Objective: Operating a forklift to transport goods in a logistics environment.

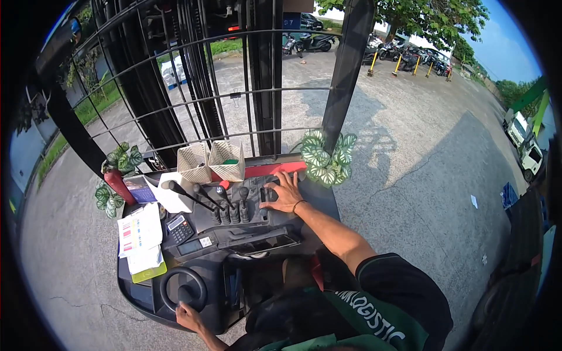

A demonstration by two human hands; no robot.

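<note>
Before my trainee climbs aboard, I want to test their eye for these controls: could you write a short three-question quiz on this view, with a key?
1. True or false: the left hand is at the steering wheel, while the right hand is right of the control levers.

2. Which lies between the papers and the control levers?
A. steering wheel
B. calculator
C. variegated plant

3. How many woven baskets stand beyond the control levers?

Key: 1. True. 2. B. 3. Two.
</note>
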